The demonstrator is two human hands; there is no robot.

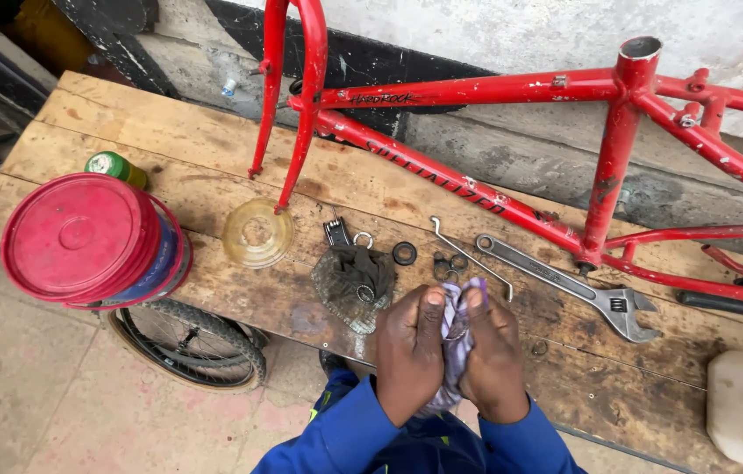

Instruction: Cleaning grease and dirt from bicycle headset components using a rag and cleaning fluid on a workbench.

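The left hand [409,351] and the right hand [492,355], both in blue sleeves, were pressed together and clamped on a crumpled pale purple cloth [457,326], whose folds showed between the thumbs and hung below the palms. Just beyond the grip lay a dark greasy rag on a mesh scrap [356,279], small black metal rings [404,254] and a long silver adjustable wrench [570,285] on the worn wooden plank bench [170,149]. Farther beyond stood a chipped red bicycle frame [512,132]; far to the left sat a red plastic bucket with lid [91,239].
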